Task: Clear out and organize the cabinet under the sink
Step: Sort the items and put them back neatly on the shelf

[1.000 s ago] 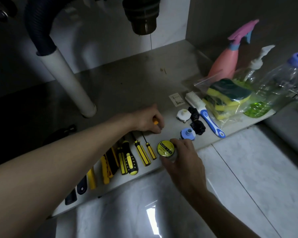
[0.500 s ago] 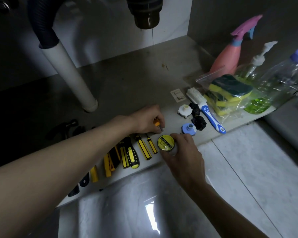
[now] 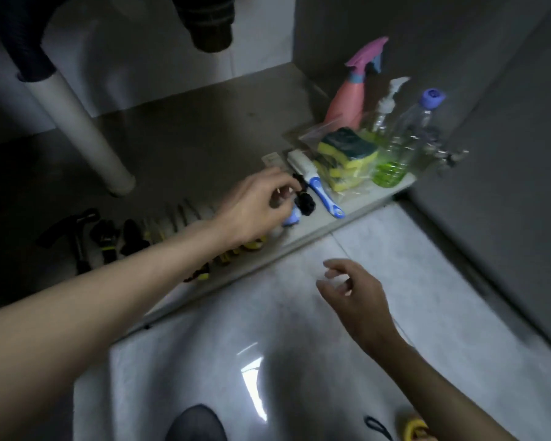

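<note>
My left hand [image 3: 258, 208] reaches across the cabinet's front edge, over the small parts. Its fingers curl round a pale white knob [image 3: 281, 193], seen only as a glimpse between them. Beside the fingertips lie black knobs [image 3: 306, 202] and a blue cap [image 3: 291, 218]. A yellow tin [image 3: 255, 245] peeks out under my left wrist. My right hand [image 3: 353, 294] hovers over the tiled floor with loosely spread fingers, holding nothing. Yellow-handled screwdrivers [image 3: 159, 230] lie in a row left of my forearm, blurred.
At the cabinet's right stand a blue-handled brush [image 3: 320, 190], bagged sponges [image 3: 347, 157], a pink spray bottle [image 3: 347, 100], a pump bottle [image 3: 384, 109] and a clear bottle [image 3: 404, 141]. A white drain pipe [image 3: 80, 128] rises at left. Dark tools [image 3: 102, 237] lie beside the screwdrivers.
My left hand left the small screwdriver and moved right onto the knobs. My right hand let go of the yellow tin and drew back over the floor. The view shifted.
</note>
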Demonstrator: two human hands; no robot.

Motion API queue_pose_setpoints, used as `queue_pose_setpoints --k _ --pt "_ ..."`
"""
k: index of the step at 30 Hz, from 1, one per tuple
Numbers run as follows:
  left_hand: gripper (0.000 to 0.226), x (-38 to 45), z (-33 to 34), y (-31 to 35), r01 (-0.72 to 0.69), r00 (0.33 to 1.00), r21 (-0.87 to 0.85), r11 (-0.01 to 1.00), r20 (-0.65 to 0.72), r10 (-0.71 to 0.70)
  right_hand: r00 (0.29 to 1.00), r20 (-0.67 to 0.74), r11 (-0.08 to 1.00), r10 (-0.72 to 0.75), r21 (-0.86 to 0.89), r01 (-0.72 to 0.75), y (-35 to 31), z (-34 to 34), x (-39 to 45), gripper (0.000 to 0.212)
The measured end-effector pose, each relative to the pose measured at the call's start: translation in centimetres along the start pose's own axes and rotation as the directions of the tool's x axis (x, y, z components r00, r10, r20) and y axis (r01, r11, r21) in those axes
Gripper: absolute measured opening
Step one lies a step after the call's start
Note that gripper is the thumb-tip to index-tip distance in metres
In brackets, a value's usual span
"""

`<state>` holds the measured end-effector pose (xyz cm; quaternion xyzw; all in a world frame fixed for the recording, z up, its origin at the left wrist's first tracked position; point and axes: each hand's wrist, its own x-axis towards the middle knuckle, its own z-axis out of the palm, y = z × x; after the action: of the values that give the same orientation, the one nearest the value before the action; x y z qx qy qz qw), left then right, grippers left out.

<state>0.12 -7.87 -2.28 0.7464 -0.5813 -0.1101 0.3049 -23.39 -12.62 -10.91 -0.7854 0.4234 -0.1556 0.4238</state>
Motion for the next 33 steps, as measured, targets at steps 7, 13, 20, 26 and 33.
queue_pose_setpoints --k 7,13,20,26,33 --pt "0.026 -7.0 11.1 11.3 0.048 0.915 -0.076 0.996 0.404 -0.013 0.924 -0.091 0.917 0.371 -0.118 -0.380 11.6 -10.6 -11.9 0.016" --pt "0.041 -13.9 21.5 16.9 -0.081 0.710 0.035 0.996 0.704 0.033 0.836 -0.155 0.826 0.527 -0.137 -0.546 17.7 -11.3 -21.2 0.021" --pt "0.057 -16.0 28.7 18.5 -0.211 0.687 0.049 0.976 0.718 0.112 0.807 -0.171 0.789 0.565 -0.175 -0.590 19.9 -9.0 -22.5 0.032" --pt "0.033 -16.3 31.0 17.5 -0.266 0.701 0.109 0.958 0.703 0.115 0.796 -0.208 0.788 0.569 -0.139 -0.600 20.3 -8.1 -20.9 0.022" --pt "0.045 -13.8 29.1 14.7 0.002 0.722 0.019 1.000 0.692 -0.015 0.792 -0.338 0.826 0.509 -0.069 -0.560 19.5 -8.3 -17.1 0.031"
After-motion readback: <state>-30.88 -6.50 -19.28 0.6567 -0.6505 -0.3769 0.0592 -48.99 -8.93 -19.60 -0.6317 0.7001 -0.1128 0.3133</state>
